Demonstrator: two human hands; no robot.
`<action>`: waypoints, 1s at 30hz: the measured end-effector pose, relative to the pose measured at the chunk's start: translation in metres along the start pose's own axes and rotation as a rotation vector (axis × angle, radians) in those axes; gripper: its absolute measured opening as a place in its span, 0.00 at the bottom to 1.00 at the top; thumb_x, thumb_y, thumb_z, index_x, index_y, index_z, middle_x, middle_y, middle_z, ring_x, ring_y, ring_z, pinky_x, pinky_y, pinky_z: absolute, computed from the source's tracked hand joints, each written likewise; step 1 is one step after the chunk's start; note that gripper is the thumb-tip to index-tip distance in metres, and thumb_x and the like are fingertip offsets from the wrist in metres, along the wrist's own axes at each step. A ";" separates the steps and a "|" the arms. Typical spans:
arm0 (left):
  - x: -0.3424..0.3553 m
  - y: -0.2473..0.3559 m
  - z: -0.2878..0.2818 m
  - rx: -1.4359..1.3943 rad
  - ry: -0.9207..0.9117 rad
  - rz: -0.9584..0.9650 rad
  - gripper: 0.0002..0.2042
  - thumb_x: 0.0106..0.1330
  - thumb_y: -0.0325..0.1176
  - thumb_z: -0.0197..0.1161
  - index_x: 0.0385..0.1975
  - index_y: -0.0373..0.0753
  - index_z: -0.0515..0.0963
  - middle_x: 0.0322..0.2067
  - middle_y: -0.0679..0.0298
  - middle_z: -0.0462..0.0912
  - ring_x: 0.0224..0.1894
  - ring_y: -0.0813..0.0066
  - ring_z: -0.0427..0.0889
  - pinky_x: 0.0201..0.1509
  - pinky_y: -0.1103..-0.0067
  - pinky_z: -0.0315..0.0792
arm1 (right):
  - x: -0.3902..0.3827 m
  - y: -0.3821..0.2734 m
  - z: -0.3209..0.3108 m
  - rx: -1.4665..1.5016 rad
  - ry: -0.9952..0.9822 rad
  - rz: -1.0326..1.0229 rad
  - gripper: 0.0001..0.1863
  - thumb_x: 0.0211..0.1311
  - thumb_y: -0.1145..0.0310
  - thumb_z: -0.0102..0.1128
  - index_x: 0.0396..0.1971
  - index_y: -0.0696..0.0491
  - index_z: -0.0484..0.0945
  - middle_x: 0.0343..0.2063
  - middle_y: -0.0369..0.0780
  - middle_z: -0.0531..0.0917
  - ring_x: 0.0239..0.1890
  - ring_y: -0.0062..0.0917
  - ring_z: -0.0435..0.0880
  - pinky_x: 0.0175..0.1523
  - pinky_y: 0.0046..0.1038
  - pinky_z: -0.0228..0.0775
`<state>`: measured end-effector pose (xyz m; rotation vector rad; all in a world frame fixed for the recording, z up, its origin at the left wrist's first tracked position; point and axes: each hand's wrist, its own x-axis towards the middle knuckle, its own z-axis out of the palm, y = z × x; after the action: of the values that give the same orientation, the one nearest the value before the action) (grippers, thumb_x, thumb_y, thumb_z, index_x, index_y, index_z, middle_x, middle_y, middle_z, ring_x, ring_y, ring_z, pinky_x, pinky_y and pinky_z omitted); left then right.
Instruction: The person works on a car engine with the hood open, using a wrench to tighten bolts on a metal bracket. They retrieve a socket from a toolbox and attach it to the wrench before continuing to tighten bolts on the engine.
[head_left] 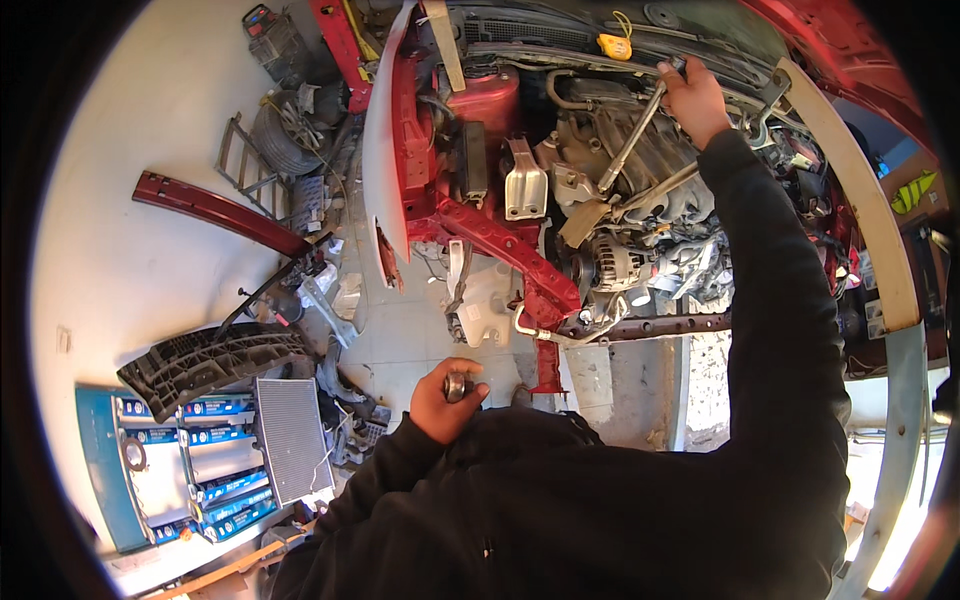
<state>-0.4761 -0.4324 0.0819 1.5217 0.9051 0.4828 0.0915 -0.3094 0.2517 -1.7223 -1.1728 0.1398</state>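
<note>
Up at the far side of the engine bay, my right hand (697, 100) is closed around the upper end of a long chrome ratchet bar (632, 142). Its lower end slants down toward the engine (690, 130); whether it touches cannot be made out. Close to my body, my left hand (443, 402) curls around a short round metal piece (456, 386), possibly a socket, mostly covered by the fingers. Beside the bar lies a tan, flat-ended piece (585, 221) with a long handle. An alternator (617, 262) sits below it at the engine's front.
The car's red front frame rail (505, 245) juts toward me, with a white fender (384, 150) at its left. A yellow tag-like object (615, 46) rests near the windscreen. Along the left wall stand a radiator (291, 440), a black bumper part (220, 360) and a blue shelf (100, 460) of boxes.
</note>
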 end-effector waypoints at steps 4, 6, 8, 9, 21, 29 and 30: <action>0.044 0.003 -0.003 0.018 -0.102 0.064 0.14 0.70 0.31 0.78 0.52 0.38 0.84 0.34 0.67 0.85 0.35 0.80 0.81 0.44 0.77 0.78 | 0.006 -0.012 0.005 0.026 -0.154 0.011 0.12 0.84 0.62 0.64 0.49 0.57 0.79 0.35 0.36 0.84 0.29 0.17 0.80 0.33 0.27 0.76; 0.064 0.008 -0.005 -0.003 -0.130 0.155 0.14 0.70 0.31 0.78 0.52 0.37 0.84 0.35 0.66 0.85 0.36 0.80 0.81 0.45 0.76 0.78 | 0.014 -0.011 0.010 -0.229 -0.146 -0.045 0.13 0.83 0.62 0.65 0.50 0.57 0.79 0.35 0.36 0.84 0.31 0.18 0.78 0.36 0.28 0.74; 0.081 0.015 -0.012 0.052 -0.175 0.190 0.15 0.70 0.31 0.78 0.52 0.36 0.84 0.37 0.65 0.86 0.37 0.79 0.81 0.46 0.76 0.78 | 0.018 -0.007 0.018 -0.268 -0.058 -0.192 0.15 0.82 0.61 0.67 0.51 0.59 0.80 0.33 0.36 0.84 0.31 0.20 0.77 0.37 0.30 0.74; 0.090 0.021 -0.016 0.035 -0.200 0.218 0.14 0.71 0.31 0.77 0.52 0.36 0.83 0.37 0.66 0.86 0.38 0.79 0.81 0.46 0.76 0.77 | 0.020 -0.005 0.024 -0.305 0.004 -0.187 0.16 0.81 0.61 0.68 0.51 0.59 0.80 0.32 0.36 0.84 0.31 0.21 0.76 0.38 0.30 0.73; 0.244 0.130 -0.011 -0.237 -0.476 0.328 0.10 0.74 0.24 0.71 0.51 0.35 0.82 0.44 0.69 0.83 0.47 0.82 0.81 0.55 0.79 0.78 | 0.016 -0.007 0.044 -0.117 0.107 0.071 0.14 0.79 0.64 0.68 0.44 0.62 0.81 0.36 0.44 0.93 0.40 0.29 0.93 0.46 0.33 0.81; 0.356 0.181 0.059 -0.546 -0.433 0.204 0.17 0.70 0.26 0.73 0.56 0.36 0.79 0.34 0.68 0.82 0.30 0.82 0.79 0.29 0.77 0.72 | 0.014 -0.001 0.051 -0.265 0.172 0.007 0.16 0.77 0.62 0.71 0.46 0.62 0.80 0.34 0.41 0.90 0.35 0.23 0.86 0.42 0.31 0.78; 0.370 0.186 0.068 -0.613 -0.464 0.170 0.21 0.69 0.26 0.73 0.60 0.37 0.76 0.33 0.67 0.81 0.27 0.81 0.77 0.26 0.76 0.68 | 0.013 0.000 0.056 -0.225 0.218 -0.018 0.18 0.75 0.60 0.72 0.44 0.61 0.80 0.31 0.42 0.89 0.33 0.26 0.86 0.41 0.33 0.79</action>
<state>-0.1517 -0.1823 0.1751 1.0746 0.2274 0.4486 0.0662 -0.2625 0.2300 -1.8686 -1.0726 -0.1934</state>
